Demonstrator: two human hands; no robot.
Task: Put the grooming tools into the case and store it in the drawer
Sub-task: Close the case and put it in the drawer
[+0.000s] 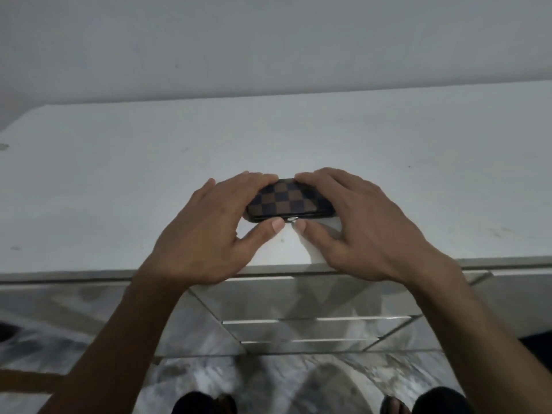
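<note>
Feet: two dark shapes at the bottom edge, standing on a marbled grey floor (191, 375).
Drawers: mirrored drawer fronts (301, 297) stacked below the bench edge, all pushed in (their glossy faces reflect the floor).
Left hand (206, 234): reaches over the bench edge; its grip is closed on the left end of the case, fingers over the top, thumb tip pressed at the near edge.
Right hand (361, 225): mirrors the left; its grip holds the right end of the case, fingers curled over the far top corner, thumb against the near edge beside the left thumb.
Case (286, 201): brown and dark checkered, closed, lying flat on the bench between the two hands, with a small metal clasp (291, 219) at the middle of its near edge, just above the two thumb tips.
Bench (119, 189): pale, smooth top with faint smudges.
Wall (268, 40): plain and light, behind the bench.
</note>
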